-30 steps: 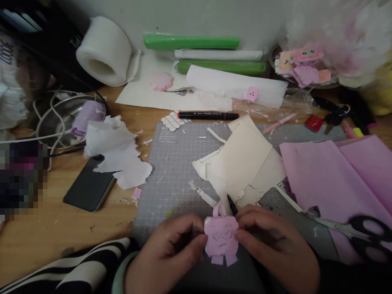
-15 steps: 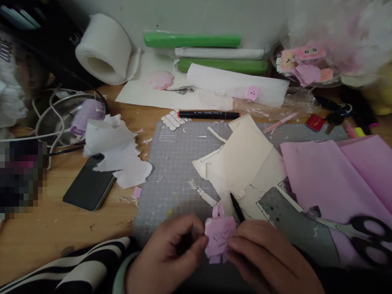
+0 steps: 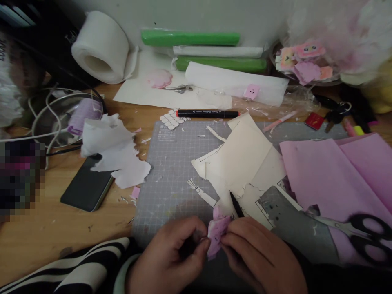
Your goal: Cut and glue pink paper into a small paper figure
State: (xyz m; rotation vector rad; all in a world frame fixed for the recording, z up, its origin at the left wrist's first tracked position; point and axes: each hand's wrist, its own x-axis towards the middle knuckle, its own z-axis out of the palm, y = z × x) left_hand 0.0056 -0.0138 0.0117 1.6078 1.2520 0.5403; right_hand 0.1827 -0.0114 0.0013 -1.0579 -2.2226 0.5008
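Note:
Between my hands is a small pink paper figure (image 3: pixel 217 234) with drawn lines on its front and a paper loop on top. My left hand (image 3: pixel 174 249) pinches its left edge between thumb and forefinger. From the other side, the fingers of my right hand (image 3: pixel 257 249) grip its right edge and cover part of it. The figure is turned partly sideways, held over the near edge of the grey cutting mat (image 3: pixel 174 171). Just beyond my right hand, a black pen tip (image 3: pixel 235 204) lies across cream paper sheets (image 3: pixel 245 151).
At right, black-handled scissors (image 3: pixel 358 230) rest on pink sheets (image 3: pixel 324 171). A marker (image 3: pixel 208 114) lies along the mat's far edge. To the left are torn white paper (image 3: pixel 110 143), a dark flat device (image 3: pixel 87 183), a metal bowl (image 3: pixel 38 126) and a tissue roll (image 3: pixel 101 45).
The pink paper figure has turned from facing me to partly edge-on. My right hand has shifted slightly left, closer to my left hand. Both hands keep hold of it.

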